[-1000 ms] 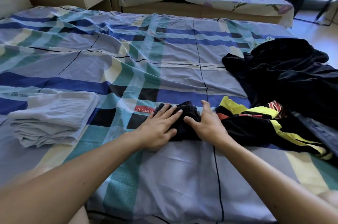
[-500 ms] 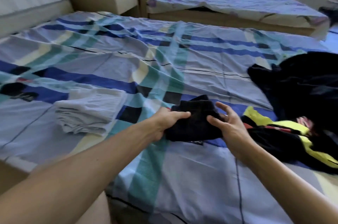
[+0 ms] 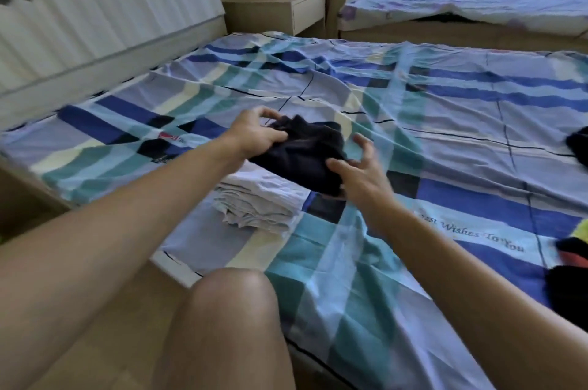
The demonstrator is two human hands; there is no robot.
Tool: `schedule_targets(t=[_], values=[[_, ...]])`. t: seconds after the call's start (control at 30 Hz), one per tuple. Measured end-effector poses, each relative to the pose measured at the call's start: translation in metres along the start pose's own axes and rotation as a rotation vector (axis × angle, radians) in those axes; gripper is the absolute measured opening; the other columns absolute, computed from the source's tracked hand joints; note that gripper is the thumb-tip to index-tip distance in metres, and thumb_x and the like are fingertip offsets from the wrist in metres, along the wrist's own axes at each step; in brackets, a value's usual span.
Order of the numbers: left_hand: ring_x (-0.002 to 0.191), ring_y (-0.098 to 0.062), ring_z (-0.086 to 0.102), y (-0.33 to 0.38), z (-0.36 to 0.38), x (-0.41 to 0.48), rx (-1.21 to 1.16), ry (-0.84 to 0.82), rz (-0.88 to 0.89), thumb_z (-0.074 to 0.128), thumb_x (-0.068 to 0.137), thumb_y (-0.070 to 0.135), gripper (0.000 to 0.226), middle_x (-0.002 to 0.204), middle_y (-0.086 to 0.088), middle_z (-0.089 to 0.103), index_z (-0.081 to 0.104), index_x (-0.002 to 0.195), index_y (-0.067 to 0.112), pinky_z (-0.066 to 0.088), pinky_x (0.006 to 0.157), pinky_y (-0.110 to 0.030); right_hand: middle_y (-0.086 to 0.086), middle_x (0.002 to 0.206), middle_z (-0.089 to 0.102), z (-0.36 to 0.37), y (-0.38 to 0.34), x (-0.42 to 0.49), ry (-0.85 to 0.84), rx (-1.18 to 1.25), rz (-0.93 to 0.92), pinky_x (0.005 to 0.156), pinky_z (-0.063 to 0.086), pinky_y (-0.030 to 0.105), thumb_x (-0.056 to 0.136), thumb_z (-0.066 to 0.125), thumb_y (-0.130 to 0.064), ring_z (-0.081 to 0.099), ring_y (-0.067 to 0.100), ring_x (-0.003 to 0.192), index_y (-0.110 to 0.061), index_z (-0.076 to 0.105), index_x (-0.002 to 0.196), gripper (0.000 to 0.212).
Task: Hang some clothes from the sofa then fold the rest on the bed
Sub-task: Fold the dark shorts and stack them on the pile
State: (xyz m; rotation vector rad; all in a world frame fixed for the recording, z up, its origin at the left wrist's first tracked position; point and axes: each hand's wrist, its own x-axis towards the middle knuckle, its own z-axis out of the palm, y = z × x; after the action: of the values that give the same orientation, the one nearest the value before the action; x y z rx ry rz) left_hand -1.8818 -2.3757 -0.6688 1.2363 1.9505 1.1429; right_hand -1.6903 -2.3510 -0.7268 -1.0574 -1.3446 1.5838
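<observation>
Plaid bed sheet (image 3: 445, 122) under everything, headboard (image 3: 95, 8) off past my left hand. Left hand (image 3: 254, 135): fingers curled round the far-left corner of the dark folded garment (image 3: 302, 157), gripping it. Right hand (image 3: 362, 173): thumb clamped on the garment's near-right edge, other fingers spread and bent beyond it, underside contact hidden. Garment sits between both hands, just above the white folded stack (image 3: 257, 202); touching or not, can't tell. Loose black-and-yellow clothes (image 3: 569, 262) lie well right of my right hand.
</observation>
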Motion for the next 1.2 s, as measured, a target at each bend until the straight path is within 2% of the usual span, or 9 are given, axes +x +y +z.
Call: schedule_targets(t=[0.1,0.17,0.27,0.37,0.43,0.57,0.7,1.0,1.2], values=[[0.085,-0.029,0.066,-0.034,-0.023,0.018,0.034,0.023,-0.083,0.073,0.090,0.011,0.032,0.098,-0.014,0.068,0.059,0.119,0.016,0.054,0.075,-0.035,0.012,0.113,0.067,0.037,0.010,0.019,0.018,-0.175,-0.023,0.093,0.055,0.056,0.089,0.069,-0.020,0.068,0.032,0.101,-0.033,0.021,0.150,0.079],[0.105,-0.033,0.062,-0.061,-0.023,0.022,0.351,0.072,-0.074,0.072,0.091,0.016,0.038,0.115,-0.014,0.062,0.056,0.126,0.014,0.050,0.085,-0.036,0.015,0.125,0.064,0.049,0.026,0.023,-0.004,-0.383,-0.005,0.097,0.051,0.044,0.093,0.066,-0.023,0.062,0.035,0.114,-0.028,0.015,0.156,0.081],[0.129,-0.035,0.046,-0.085,-0.012,0.012,0.673,0.198,0.330,0.061,0.091,0.017,0.045,0.140,-0.014,0.048,0.055,0.136,0.013,0.042,0.107,-0.046,0.017,0.147,0.043,0.053,0.044,0.022,0.037,-0.663,-0.078,0.103,0.041,0.038,0.096,0.063,-0.027,0.045,0.034,0.134,-0.018,0.005,0.160,0.086],[0.149,-0.028,0.028,-0.095,-0.005,0.005,0.699,-0.026,0.659,0.046,0.094,0.035,0.055,0.160,-0.006,0.036,0.051,0.147,0.019,0.026,0.119,-0.042,0.011,0.156,0.025,0.046,0.052,0.019,0.136,-1.005,-0.453,0.111,0.035,0.043,0.094,0.062,-0.034,0.030,0.031,0.141,-0.028,0.008,0.160,0.086],[0.155,-0.025,0.013,-0.107,-0.006,0.003,0.760,-0.170,0.573,0.029,0.091,0.056,0.071,0.166,0.001,0.022,0.039,0.154,0.026,0.017,0.124,-0.045,0.006,0.166,0.015,0.039,0.057,0.019,-0.003,-1.155,-0.567,0.119,0.025,0.047,0.102,0.049,-0.039,0.016,0.029,0.152,-0.030,0.014,0.161,0.069],[0.156,-0.016,-0.005,-0.123,-0.009,0.002,0.754,-0.305,0.317,0.013,0.076,0.075,0.093,0.168,0.011,0.002,0.016,0.159,0.034,0.003,0.127,-0.039,-0.004,0.170,-0.004,0.039,0.067,0.026,-0.246,-1.167,-0.317,0.125,0.002,0.051,0.107,0.024,-0.051,-0.008,0.022,0.156,-0.033,0.006,0.161,0.060],[0.155,-0.014,-0.007,-0.113,-0.011,0.003,0.758,-0.382,0.214,0.020,0.076,0.079,0.096,0.168,0.010,-0.002,0.012,0.159,0.033,0.000,0.126,-0.040,-0.003,0.169,-0.011,0.042,0.058,0.029,-0.343,-1.078,-0.169,0.124,0.002,0.053,0.105,0.025,-0.055,-0.007,0.020,0.156,-0.034,-0.002,0.161,0.066],[0.140,-0.024,0.042,-0.015,0.006,-0.013,0.625,-0.091,0.428,0.056,0.100,0.041,0.056,0.151,-0.006,0.046,0.046,0.148,0.014,0.032,0.110,-0.031,-0.002,0.167,0.017,-0.054,-0.019,-0.010,-0.179,-0.893,-0.307,0.119,0.023,0.029,0.102,0.050,-0.046,0.022,0.015,0.151,-0.024,0.012,0.162,0.074],[0.130,-0.016,0.052,0.055,0.130,-0.064,0.375,-0.318,0.565,0.062,0.096,0.039,0.047,0.140,0.000,0.056,0.055,0.138,0.019,0.037,0.103,-0.026,0.007,0.149,0.044,-0.187,-0.040,-0.064,0.077,-0.949,-0.183,0.111,0.037,0.031,0.095,0.067,-0.031,0.047,0.021,0.135,-0.019,0.035,0.153,0.067]])
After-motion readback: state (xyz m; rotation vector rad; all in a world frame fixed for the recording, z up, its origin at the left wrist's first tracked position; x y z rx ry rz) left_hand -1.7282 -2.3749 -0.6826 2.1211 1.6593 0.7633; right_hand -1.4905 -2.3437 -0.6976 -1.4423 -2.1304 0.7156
